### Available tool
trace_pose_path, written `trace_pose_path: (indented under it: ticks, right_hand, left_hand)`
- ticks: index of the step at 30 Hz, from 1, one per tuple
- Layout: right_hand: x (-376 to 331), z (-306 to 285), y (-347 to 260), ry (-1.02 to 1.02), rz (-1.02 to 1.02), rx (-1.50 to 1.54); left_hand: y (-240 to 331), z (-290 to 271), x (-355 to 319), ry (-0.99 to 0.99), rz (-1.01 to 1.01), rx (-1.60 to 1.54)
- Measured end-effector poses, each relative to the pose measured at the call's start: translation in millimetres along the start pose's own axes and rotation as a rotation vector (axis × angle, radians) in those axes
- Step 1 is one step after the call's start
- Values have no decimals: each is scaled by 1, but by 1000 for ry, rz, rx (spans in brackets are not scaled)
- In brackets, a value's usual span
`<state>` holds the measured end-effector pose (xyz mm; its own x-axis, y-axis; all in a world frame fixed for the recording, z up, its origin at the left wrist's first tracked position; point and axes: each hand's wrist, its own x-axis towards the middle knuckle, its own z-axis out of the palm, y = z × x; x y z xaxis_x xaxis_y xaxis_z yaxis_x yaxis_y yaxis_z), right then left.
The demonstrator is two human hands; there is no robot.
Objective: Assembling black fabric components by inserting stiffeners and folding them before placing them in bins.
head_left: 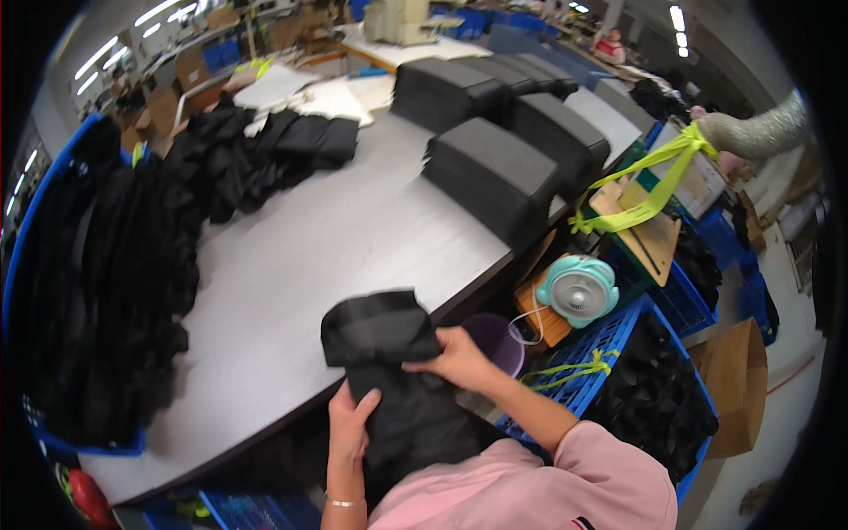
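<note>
A black fabric piece (408,415) hangs over the front edge of the light grey table (291,265). Its far end forms a wide folded flap (378,327) resting on the tabletop, and its near end drops towards my body. My left hand (351,421) grips its left side with the thumb on top. On the right, my right hand (465,360) pinches the flap's lower corner. Both sets of fingers are partly tucked under the cloth. Whether the piece is a finished bag or a loose panel cannot be made out.
Black fabric pieces fill a blue crate (53,433) at the left; a loose heap (265,150) lies beyond it. Black bundles (495,168) stand in stacks at the far right. Beside the table are a turquoise fan (579,290), a purple bin (496,344) and another blue crate (574,380).
</note>
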<state>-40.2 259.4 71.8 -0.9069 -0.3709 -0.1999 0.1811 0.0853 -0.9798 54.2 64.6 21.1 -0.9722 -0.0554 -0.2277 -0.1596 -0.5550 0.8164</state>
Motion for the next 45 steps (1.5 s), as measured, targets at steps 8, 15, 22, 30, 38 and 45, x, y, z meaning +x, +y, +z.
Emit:
trace_pose_path:
  ticks: [8, 15, 22, 30, 38, 45]
  right_hand:
    - [18, 1, 15, -137, 124, 221]
    - [8, -18, 46, -12, 19, 77]
    - [-34, -48, 62, -126, 237, 307]
    - [-57, -12, 80, -79, 59, 188]
    - [-80, -23, 61, -13, -218, -2]
    - [-92, -18, 61, 533, -293, -365]
  left_hand:
    - [3, -3, 7, 234, 125, 122]
    - [-2, 3, -4, 231, 185, 365]
    - [-12, 3, -2, 251, 178, 100]
    - [-22, -8, -8, 274, 363, 240]
    - [-19, -20, 3, 291, 336, 263]
    - [-19, 24, -9, 379, 440, 275]
